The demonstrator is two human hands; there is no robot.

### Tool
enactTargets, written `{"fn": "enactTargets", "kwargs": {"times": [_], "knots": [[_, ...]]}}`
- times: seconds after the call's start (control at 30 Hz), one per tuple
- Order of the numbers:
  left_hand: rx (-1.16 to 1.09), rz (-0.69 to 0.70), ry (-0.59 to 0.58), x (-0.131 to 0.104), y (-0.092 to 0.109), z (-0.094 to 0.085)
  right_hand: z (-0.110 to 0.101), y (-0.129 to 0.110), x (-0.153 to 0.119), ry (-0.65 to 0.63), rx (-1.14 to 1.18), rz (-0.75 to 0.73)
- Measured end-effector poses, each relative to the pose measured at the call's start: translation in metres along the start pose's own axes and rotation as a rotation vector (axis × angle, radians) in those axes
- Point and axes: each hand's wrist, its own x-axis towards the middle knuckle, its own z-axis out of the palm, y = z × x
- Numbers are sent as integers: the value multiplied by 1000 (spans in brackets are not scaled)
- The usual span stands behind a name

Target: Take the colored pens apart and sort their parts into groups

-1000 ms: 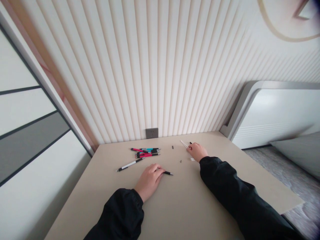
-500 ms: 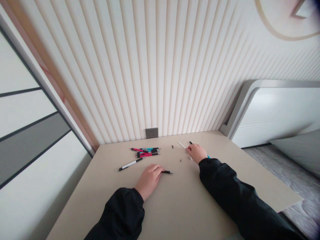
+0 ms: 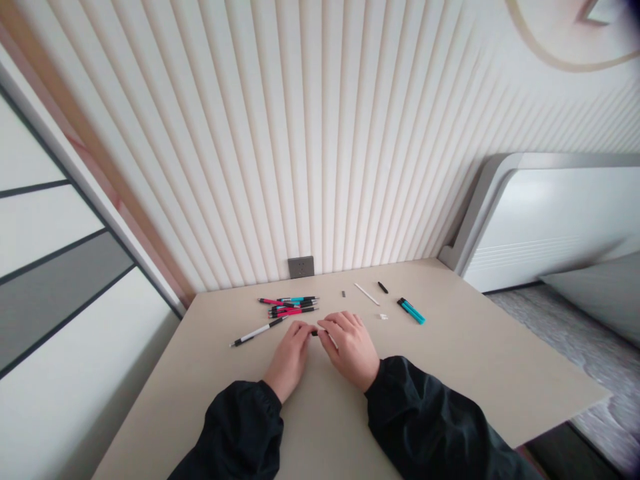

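One black pen part (image 3: 315,333), probably light, stiff and smooth, sits in the narrow pinch of the left hand (image 3: 290,353), in from the far edge of the table (image 3: 325,427) — best taken by its ends — while whether the right hand (image 3: 353,347) grips it I cannot tell.

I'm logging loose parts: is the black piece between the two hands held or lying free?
Held: the black piece is in the left hand, its end showing beside the right hand. The rest is hidden.
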Motion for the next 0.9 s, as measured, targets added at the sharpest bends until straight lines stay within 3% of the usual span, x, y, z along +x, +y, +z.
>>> {"fn": "enactTargets", "kwargs": {"times": [0.2,0.4,0.9], "knots": [[-60,26,89,1,7,-5,4,17,-9,-36,87,114],[-59,70,-51,-4,14,-3,14,22,-16,-60,273,245],[-58,68,-56,-3,15,-5,8,23,-13,-11,469,187]]}}
